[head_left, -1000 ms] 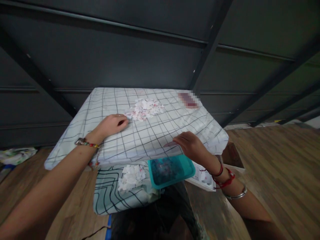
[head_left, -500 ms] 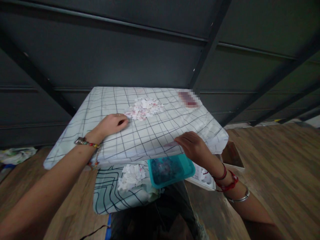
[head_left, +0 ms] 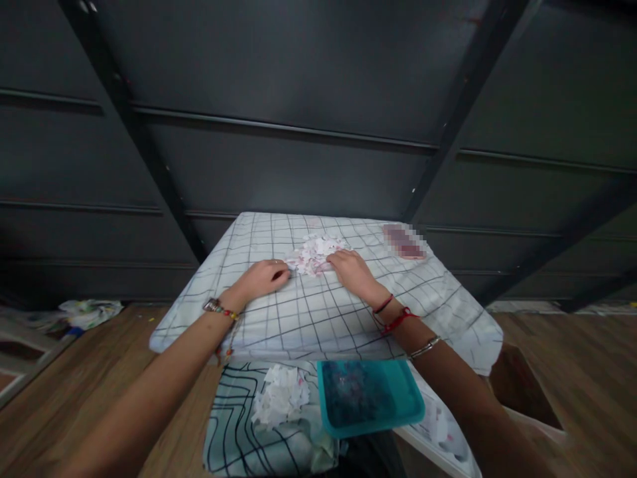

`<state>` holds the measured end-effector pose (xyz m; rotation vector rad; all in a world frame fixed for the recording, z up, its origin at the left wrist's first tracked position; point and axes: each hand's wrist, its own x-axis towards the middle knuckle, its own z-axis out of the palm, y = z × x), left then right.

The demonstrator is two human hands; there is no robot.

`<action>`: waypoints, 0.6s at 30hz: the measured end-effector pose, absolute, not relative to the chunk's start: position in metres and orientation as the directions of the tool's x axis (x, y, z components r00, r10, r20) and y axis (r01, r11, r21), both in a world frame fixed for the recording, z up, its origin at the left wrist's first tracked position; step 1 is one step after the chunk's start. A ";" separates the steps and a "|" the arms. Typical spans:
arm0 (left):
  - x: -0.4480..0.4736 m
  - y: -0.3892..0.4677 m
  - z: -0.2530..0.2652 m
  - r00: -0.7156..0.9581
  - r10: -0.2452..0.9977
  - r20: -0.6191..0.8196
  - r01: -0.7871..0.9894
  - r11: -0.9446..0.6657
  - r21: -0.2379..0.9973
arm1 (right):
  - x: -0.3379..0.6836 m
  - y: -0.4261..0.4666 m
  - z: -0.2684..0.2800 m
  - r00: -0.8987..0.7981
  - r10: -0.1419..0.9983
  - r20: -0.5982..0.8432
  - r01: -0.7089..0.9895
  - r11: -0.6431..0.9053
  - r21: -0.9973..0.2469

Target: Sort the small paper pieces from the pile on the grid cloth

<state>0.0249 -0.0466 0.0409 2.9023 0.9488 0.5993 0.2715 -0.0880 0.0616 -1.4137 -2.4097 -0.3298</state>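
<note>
1. The right hand (head_left: pixel 351 271) is at the right edge of the heap of torn paper scraps (head_left: pixel 317 252), fingers bent and fingertips against it; whether they pinch a scrap I cannot tell.
2. The left hand (head_left: pixel 266 279) lies just left of the heap, loosely curled, thumb below the fingers; whether anything is between its fingertips is unclear.
3. The heap itself sits on the checked cloth of the bench (head_left: pixel 298 325), between the two hands.
4. Light, loose scraps could scatter if either hand moves briskly or a draught catches them; a tug on the wrinkled cloth could shift the whole heap.
5. Nearer the person than the heap, below the bench edge, are a teal plastic tub (head_left: pixel 398 392) with blurred dark contents and, left of it, a second paper pile (head_left: pixel 281 395) on a line-patterned green cloth (head_left: pixel 231 405).
6. The right forearm passes close by the tub; a bracelet snagging its rim might tip it, and a shifting leg might spill the second pile.
</note>
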 end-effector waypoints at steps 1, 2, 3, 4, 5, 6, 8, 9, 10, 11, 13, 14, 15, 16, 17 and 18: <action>0.025 -0.047 0.042 0.735 0.577 0.356 0.562 -0.813 0.156 | 0.272 -0.088 0.059 -0.459 0.794 0.399 0.873 0.487 0.034; 0.024 -0.048 0.043 0.730 0.580 0.361 0.563 -0.810 0.164 | 0.273 -0.089 0.056 -0.463 0.785 0.411 0.868 0.495 0.033; 0.024 -0.048 0.044 0.726 0.583 0.364 0.564 -0.808 0.169 | 0.275 -0.090 0.054 -0.468 0.774 0.426 0.863 0.504 0.032; 0.024 -0.048 0.044 0.722 0.586 0.367 0.567 -0.806 0.171 | 0.276 -0.091 0.053 -0.473 0.762 0.442 0.857 0.514 0.030; 0.023 -0.048 0.045 0.719 0.590 0.368 0.571 -0.803 0.170 | 0.278 -0.092 0.052 -0.476 0.750 0.460 0.852 0.523 0.028; 0.023 -0.047 0.045 0.716 0.593 0.367 0.577 -0.800 0.166 | 0.278 -0.092 0.052 -0.475 0.739 0.478 0.848 0.529 0.025; 0.023 -0.046 0.045 0.712 0.597 0.369 0.587 -0.795 0.154 | 0.277 -0.091 0.051 -0.471 0.724 0.504 0.846 0.533 0.024; 0.023 -0.045 0.044 0.711 0.598 0.371 0.590 -0.794 0.149 | 0.276 -0.091 0.052 -0.472 0.721 0.507 0.845 0.535 0.027; 0.022 -0.045 0.044 0.709 0.598 0.374 0.592 -0.793 0.145 | 0.274 -0.091 0.052 -0.478 0.719 0.505 0.843 0.537 0.034; 0.022 -0.044 0.044 0.708 0.598 0.377 0.593 -0.792 0.143 | 0.273 -0.091 0.052 -0.489 0.717 0.497 0.839 0.542 0.044; 0.022 -0.043 0.044 0.705 0.599 0.380 0.594 -0.791 0.146 | 0.271 -0.092 0.053 -0.514 0.715 0.474 0.829 0.556 0.062; 0.022 -0.042 0.044 0.704 0.601 0.380 0.594 -0.790 0.150 | 0.272 -0.093 0.054 -0.523 0.713 0.466 0.824 0.562 0.066; 0.022 -0.042 0.044 0.702 0.602 0.380 0.594 -0.790 0.153 | 0.273 -0.094 0.054 -0.527 0.712 0.464 0.822 0.566 0.066; 0.021 -0.042 0.044 0.700 0.604 0.381 0.595 -0.789 0.156 | 0.275 -0.095 0.055 -0.527 0.709 0.468 0.820 0.568 0.063; 0.021 -0.041 0.043 0.699 0.604 0.383 0.595 -0.788 0.158 | 0.277 -0.095 0.055 -0.522 0.708 0.476 0.822 0.567 0.058; 0.021 -0.041 0.043 0.697 0.605 0.384 0.596 -0.787 0.159 | 0.279 -0.096 0.055 -0.511 0.706 0.490 0.825 0.562 0.051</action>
